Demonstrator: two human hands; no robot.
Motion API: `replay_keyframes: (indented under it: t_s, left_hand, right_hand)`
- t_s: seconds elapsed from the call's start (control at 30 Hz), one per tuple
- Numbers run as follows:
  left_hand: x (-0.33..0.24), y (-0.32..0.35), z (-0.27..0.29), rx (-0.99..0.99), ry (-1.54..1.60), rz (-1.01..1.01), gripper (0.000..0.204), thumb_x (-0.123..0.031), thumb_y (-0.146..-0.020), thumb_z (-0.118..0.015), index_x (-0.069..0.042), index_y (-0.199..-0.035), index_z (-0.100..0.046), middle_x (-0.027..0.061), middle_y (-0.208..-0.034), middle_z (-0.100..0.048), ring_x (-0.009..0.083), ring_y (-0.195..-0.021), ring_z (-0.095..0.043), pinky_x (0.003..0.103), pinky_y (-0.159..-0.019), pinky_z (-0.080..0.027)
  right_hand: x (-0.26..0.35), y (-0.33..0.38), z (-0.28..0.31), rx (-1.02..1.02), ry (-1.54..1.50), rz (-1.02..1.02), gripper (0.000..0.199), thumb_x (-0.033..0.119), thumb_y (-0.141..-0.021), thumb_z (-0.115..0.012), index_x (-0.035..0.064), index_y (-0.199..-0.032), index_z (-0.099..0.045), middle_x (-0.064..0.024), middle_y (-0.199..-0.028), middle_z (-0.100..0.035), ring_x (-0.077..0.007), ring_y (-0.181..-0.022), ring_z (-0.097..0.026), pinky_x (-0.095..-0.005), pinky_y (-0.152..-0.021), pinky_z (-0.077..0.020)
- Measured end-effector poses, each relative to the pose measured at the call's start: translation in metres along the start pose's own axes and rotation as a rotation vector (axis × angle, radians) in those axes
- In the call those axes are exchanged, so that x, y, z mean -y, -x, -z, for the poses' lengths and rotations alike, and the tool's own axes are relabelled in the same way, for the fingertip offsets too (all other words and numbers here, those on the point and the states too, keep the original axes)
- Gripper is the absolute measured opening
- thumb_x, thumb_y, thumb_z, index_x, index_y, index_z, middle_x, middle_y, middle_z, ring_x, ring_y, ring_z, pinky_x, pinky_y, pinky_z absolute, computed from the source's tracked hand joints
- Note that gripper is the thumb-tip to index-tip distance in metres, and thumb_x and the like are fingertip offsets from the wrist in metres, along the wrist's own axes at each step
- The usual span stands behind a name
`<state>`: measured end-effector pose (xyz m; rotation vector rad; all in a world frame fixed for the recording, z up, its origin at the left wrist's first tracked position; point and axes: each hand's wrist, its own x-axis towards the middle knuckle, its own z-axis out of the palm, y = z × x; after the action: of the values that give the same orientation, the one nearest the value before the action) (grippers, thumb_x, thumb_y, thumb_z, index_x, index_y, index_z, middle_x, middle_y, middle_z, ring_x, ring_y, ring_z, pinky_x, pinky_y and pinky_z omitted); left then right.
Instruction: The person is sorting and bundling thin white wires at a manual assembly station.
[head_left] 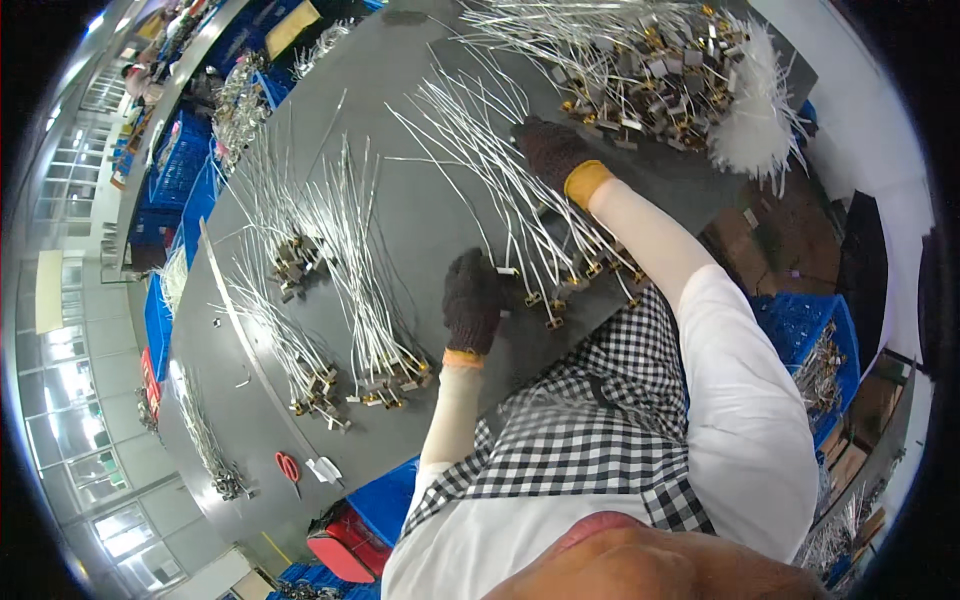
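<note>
Bench: dark grey table [420,210] strewn with white wire bundles.
Left hand [472,300]: gloved, pressing flat beside brass-tipped wires [520,215].
Right hand [552,148]: gloved, fingers closed on those wires.
Tip: keep ends aligned, pull evenly.

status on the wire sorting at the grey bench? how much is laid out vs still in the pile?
Looks done: several fanned bundles of white wires with brass ends lie in rows on the grey table. In hand: the left hand presses the connector ends of one fan while the right hand rests on its wires. Left: a tangled heap at the far edge, apparently unsorted.
</note>
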<state>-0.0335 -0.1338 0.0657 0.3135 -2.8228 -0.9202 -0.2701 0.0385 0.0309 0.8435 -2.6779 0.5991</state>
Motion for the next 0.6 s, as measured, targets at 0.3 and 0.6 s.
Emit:
replay_keyframes:
  t_s: [0.3,0.6]
  left_hand:
    - [0.021,0.005,-0.004,-0.016,0.043,0.011,0.031,-0.019,-0.09,-0.061,-0.004,-0.117,-0.061,0.0184,-0.115,-0.063,0.038,-0.108,-0.058,0.045,-0.091,-0.047]
    - [0.032,0.007,0.003,-0.02,0.025,-0.152,0.038,-0.025,-0.082,-0.067,-0.004,-0.113,-0.064,0.0197,-0.111,-0.064,0.0376,-0.107,-0.058,0.046,-0.093,-0.046]
  right_hand:
    - [-0.027,-0.058,0.016,0.119,-0.067,0.084,0.025,0.017,-0.089,-0.051,0.0069,-0.106,-0.065,-0.0172,-0.108,-0.064,-0.0324,-0.107,-0.06,-0.0414,-0.092,-0.0489]
    - [-0.053,-0.054,0.195,0.094,-0.508,-0.093,0.035,0.017,-0.091,-0.062,0.0064,-0.124,-0.061,-0.0033,-0.109,-0.064,-0.0121,-0.098,-0.057,-0.0278,-0.084,-0.0483]
